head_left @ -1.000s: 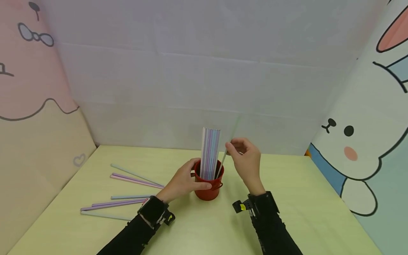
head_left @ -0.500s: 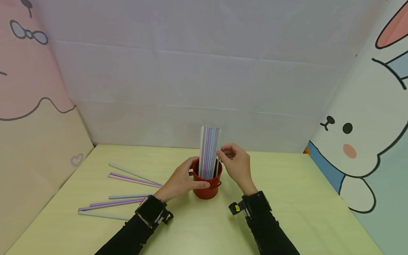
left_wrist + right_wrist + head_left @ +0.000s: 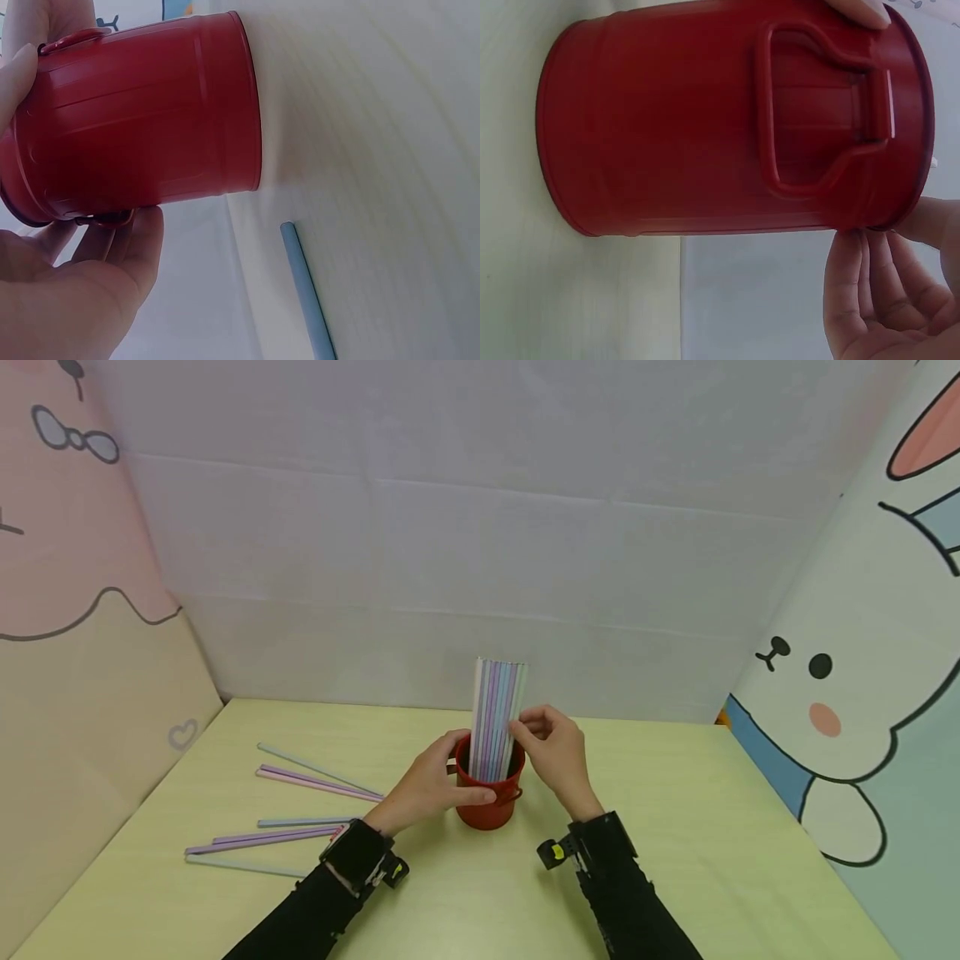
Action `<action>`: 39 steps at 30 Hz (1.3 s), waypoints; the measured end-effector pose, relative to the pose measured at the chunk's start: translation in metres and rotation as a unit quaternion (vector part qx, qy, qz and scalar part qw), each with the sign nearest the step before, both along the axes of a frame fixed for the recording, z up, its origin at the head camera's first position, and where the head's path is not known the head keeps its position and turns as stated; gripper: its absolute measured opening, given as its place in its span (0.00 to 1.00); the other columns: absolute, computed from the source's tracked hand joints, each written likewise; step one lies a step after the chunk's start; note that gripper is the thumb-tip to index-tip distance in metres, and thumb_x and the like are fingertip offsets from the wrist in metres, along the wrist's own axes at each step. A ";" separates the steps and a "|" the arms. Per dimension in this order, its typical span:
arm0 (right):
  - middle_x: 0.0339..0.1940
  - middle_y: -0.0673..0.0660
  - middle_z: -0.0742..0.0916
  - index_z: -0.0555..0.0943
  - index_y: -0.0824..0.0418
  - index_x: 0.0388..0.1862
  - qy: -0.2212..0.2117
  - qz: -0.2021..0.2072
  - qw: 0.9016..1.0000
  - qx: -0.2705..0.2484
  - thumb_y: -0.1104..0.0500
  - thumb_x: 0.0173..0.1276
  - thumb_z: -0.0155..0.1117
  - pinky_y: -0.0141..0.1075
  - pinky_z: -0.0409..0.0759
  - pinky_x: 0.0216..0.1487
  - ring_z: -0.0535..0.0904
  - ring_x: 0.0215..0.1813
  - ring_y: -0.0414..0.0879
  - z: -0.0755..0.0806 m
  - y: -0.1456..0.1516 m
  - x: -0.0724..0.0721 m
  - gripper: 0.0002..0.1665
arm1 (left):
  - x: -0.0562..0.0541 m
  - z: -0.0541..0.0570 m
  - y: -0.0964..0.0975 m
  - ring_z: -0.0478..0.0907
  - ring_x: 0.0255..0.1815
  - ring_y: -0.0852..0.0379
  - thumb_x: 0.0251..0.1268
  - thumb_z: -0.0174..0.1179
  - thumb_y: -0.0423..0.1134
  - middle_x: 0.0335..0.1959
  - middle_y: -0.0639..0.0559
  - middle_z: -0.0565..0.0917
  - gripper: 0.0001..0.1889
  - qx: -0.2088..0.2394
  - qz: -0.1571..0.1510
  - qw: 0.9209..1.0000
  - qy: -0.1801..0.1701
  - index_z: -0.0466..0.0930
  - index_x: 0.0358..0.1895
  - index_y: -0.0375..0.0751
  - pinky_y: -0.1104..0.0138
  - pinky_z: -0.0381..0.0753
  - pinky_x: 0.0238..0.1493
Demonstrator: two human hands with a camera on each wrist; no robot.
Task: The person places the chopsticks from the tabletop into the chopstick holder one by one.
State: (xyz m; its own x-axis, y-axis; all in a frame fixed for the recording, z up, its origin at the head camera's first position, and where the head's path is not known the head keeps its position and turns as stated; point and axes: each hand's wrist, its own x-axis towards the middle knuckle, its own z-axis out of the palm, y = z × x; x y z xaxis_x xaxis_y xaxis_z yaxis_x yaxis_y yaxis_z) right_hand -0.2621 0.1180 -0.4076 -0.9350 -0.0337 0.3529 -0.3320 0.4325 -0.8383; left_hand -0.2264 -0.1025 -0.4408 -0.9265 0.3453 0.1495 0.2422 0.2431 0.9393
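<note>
A red metal bucket [image 3: 487, 815] with small handles stands upright on the pale yellow table, holding a bundle of pastel straws [image 3: 491, 718] that rises well above its rim. My left hand [image 3: 426, 783] grips the bucket, fingers round its left side and thumb across the front below the rim. With thumb and fingers, my right hand [image 3: 555, 758] pinches a pale green straw [image 3: 521, 689] at the bundle's right edge. That straw's lower end is hidden inside the bucket. The right wrist view shows a handle [image 3: 765, 112] on the bucket's side and my right fingertips [image 3: 846, 251] near the rim.
Several loose straws lie left of the bucket: green [image 3: 315, 770] and pink [image 3: 315, 782] ones farther back, purple [image 3: 262, 839], blue [image 3: 303, 822] and pale green [image 3: 240, 865] ones nearer. A white wall [image 3: 375, 652] closes the table's back; printed panels flank it.
My right hand has moved left and slightly down with the pale green straw, which leaned apart and now stands against the bundle. The left hand keeps its grip on the bucket.
</note>
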 end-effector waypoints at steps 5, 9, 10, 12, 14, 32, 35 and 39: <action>0.39 0.57 0.92 0.87 0.61 0.48 -0.002 0.004 1.000 0.019 0.55 0.74 0.74 0.43 0.89 0.48 0.88 0.42 0.50 0.003 0.002 0.000 0.12 | 0.000 0.002 -0.002 0.75 0.73 0.46 0.57 0.82 0.46 0.75 0.51 0.73 0.49 -0.019 -0.005 1.000 0.010 0.63 0.80 0.48 0.48 0.78 0.71; 0.42 0.59 0.92 0.87 0.60 0.55 0.005 0.003 1.000 0.029 0.54 0.75 0.72 0.47 0.90 0.48 0.90 0.42 0.52 0.011 0.006 0.003 0.15 | -0.001 0.009 -0.011 0.74 0.72 0.43 0.59 0.81 0.46 0.76 0.49 0.73 0.49 -0.057 -0.015 0.998 0.034 0.63 0.81 0.48 0.46 0.76 0.72; 0.43 0.59 0.93 0.87 0.60 0.56 0.010 0.001 1.000 0.030 0.54 0.76 0.72 0.47 0.90 0.47 0.90 0.41 0.52 0.014 0.008 0.004 0.16 | -0.001 0.011 -0.014 0.74 0.72 0.43 0.59 0.81 0.46 0.76 0.49 0.73 0.48 -0.069 -0.016 0.997 0.039 0.64 0.81 0.48 0.45 0.76 0.73; 0.44 0.59 0.92 0.86 0.61 0.57 0.025 -0.007 0.999 0.029 0.55 0.76 0.71 0.45 0.90 0.47 0.91 0.41 0.52 0.020 0.012 0.006 0.16 | -0.002 0.017 -0.023 0.76 0.70 0.42 0.62 0.79 0.46 0.74 0.47 0.76 0.44 -0.098 -0.018 0.993 0.060 0.68 0.79 0.45 0.46 0.76 0.73; 0.44 0.58 0.92 0.87 0.61 0.57 0.047 -0.018 0.998 0.029 0.57 0.76 0.71 0.41 0.89 0.47 0.90 0.41 0.52 0.025 0.017 0.008 0.15 | -0.002 0.024 -0.035 0.78 0.68 0.41 0.66 0.76 0.46 0.70 0.44 0.79 0.37 -0.125 -0.018 0.989 0.082 0.72 0.76 0.42 0.46 0.77 0.71; 0.39 0.48 0.90 0.88 0.58 0.45 0.158 0.157 0.960 0.172 0.65 0.71 0.74 0.37 0.90 0.43 0.87 0.38 0.40 0.053 0.062 0.048 0.07 | -0.009 0.033 -0.215 0.83 0.40 0.50 0.60 0.76 0.28 0.40 0.51 0.87 0.10 -0.456 0.033 0.864 0.212 0.87 0.42 0.43 0.55 0.86 0.43; 0.40 0.46 0.89 0.88 0.57 0.45 0.149 0.174 0.956 0.181 0.66 0.70 0.75 0.35 0.89 0.42 0.87 0.38 0.38 0.051 0.064 0.052 0.07 | -0.013 0.022 -0.234 0.83 0.39 0.52 0.57 0.77 0.26 0.38 0.52 0.87 0.12 -0.465 0.028 0.859 0.213 0.86 0.38 0.45 0.55 0.86 0.42; 0.40 0.44 0.89 0.88 0.55 0.44 0.134 0.191 0.954 0.189 0.65 0.71 0.75 0.34 0.89 0.42 0.86 0.38 0.36 0.047 0.066 0.055 0.07 | -0.019 0.005 -0.249 0.82 0.37 0.56 0.57 0.77 0.26 0.35 0.57 0.85 0.13 -0.465 0.016 0.859 0.212 0.85 0.35 0.49 0.58 0.85 0.40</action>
